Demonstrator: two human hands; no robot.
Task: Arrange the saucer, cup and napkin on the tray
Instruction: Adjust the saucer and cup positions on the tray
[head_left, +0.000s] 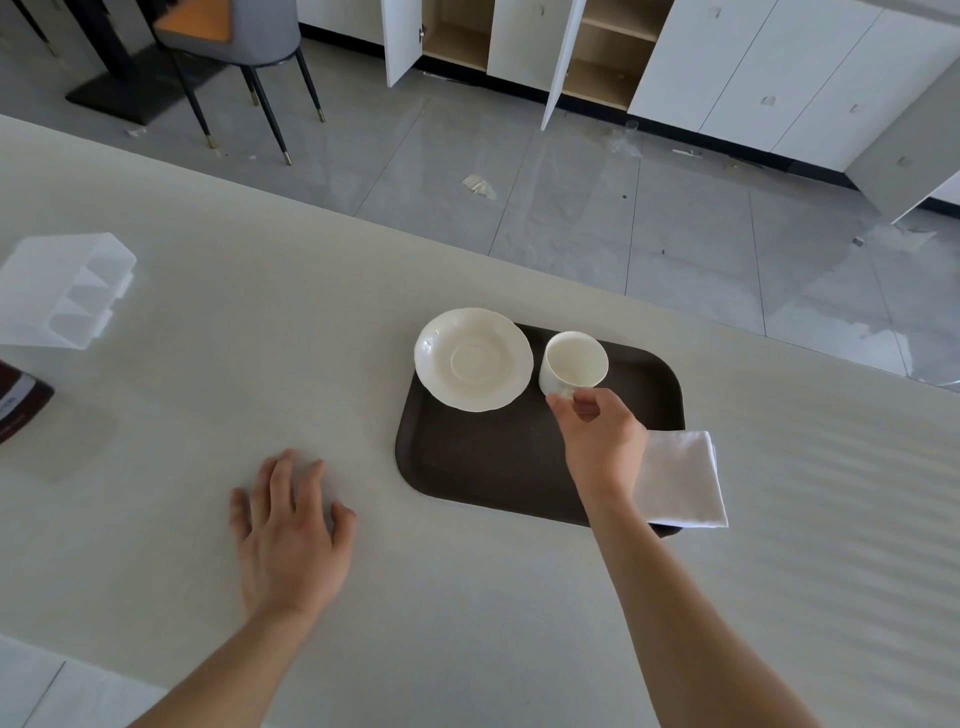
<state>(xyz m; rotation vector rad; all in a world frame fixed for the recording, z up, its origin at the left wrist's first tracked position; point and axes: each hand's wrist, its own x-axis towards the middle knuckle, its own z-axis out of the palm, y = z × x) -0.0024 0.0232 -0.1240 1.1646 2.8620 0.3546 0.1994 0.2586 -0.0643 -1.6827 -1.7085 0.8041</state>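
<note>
A dark brown tray lies on the pale table. A cream saucer sits on the tray's far left corner, overhanging its edge. Just right of the saucer stands an empty white cup, upright on the tray. My right hand pinches the cup's handle on its near side. A folded white napkin rests on the tray's near right corner, partly hidden by my right wrist and hanging past the rim. My left hand lies flat on the table left of the tray, fingers spread, holding nothing.
A clear plastic divided container sits at the table's left. A dark book-like object lies at the left edge. The table's far edge runs diagonally behind the tray, with tiled floor, a chair and white cabinets beyond.
</note>
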